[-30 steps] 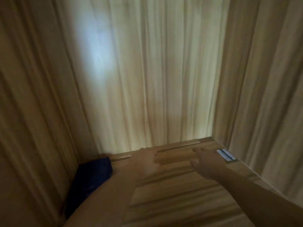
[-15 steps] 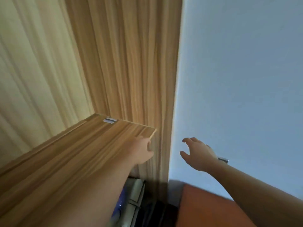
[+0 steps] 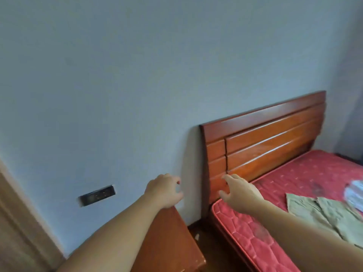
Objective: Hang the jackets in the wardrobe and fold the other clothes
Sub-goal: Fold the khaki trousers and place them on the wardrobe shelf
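Both hands are held out empty at the frame's centre, the left hand (image 3: 164, 190) with fingers loosely curled, the right hand (image 3: 238, 190) spread. Khaki trousers (image 3: 322, 214) are laid on the red mattress (image 3: 306, 173) at lower right, beside the right forearm, untouched.

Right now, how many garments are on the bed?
2: an olive-green garment spread on the red mattress, and a pale one at the frame's right edge. More may lie out of view.

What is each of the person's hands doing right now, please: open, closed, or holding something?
Left hand: empty, fingers loosely curled, so open.
Right hand: open, fingers spread, holding nothing.
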A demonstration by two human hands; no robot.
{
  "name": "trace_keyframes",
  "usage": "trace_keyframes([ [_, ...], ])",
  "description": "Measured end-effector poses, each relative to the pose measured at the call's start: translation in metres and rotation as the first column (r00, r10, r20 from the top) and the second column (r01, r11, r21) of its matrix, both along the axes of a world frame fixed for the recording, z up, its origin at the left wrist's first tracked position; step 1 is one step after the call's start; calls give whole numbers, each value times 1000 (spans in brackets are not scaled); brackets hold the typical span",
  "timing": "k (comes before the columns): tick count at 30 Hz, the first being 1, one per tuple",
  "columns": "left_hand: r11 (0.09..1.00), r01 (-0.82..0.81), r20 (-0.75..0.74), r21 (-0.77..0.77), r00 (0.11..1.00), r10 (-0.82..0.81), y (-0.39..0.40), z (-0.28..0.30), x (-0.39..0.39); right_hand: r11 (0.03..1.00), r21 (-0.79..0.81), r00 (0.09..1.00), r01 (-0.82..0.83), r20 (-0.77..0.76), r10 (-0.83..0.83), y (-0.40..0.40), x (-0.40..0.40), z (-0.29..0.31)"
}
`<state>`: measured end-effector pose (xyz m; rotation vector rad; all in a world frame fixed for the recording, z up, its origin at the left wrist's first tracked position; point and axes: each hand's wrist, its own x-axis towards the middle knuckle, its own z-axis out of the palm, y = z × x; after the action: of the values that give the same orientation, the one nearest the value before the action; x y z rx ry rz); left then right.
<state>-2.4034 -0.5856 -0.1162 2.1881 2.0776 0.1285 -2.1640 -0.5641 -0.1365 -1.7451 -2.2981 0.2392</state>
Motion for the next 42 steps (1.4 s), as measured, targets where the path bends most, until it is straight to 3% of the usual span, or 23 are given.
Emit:
trace_keyframes([
  [6,961,275,4,-31,961,-275,-8,-8,215,948,-63,949,311,-33,-313,-72,215,-22],
  [9,908,412,5,-76,911,-413,-23,-17,319,877,-133,880,462,-59,-472,-125,313,-35],
  [16,758,638,-1,-134,765,-644,-53,-37,481,677,-175,690,715,20,-723,-216,446,-52],
  [24,641,739,-15,-207,653,-757,-5,-86,563,544,-234,575,806,91,-813,-214,495,-82],
  [29,616,757,65,-221,641,-765,41,-121,601,488,-249,526,837,117,-842,-183,517,-93],
  [33,599,761,37,-251,625,-779,63,-138,619,488,-280,530,827,93,-843,-158,529,-106],
  [42,667,664,8,-338,711,-703,127,-155,661,524,-362,566,771,13,-824,-77,599,-143],
])
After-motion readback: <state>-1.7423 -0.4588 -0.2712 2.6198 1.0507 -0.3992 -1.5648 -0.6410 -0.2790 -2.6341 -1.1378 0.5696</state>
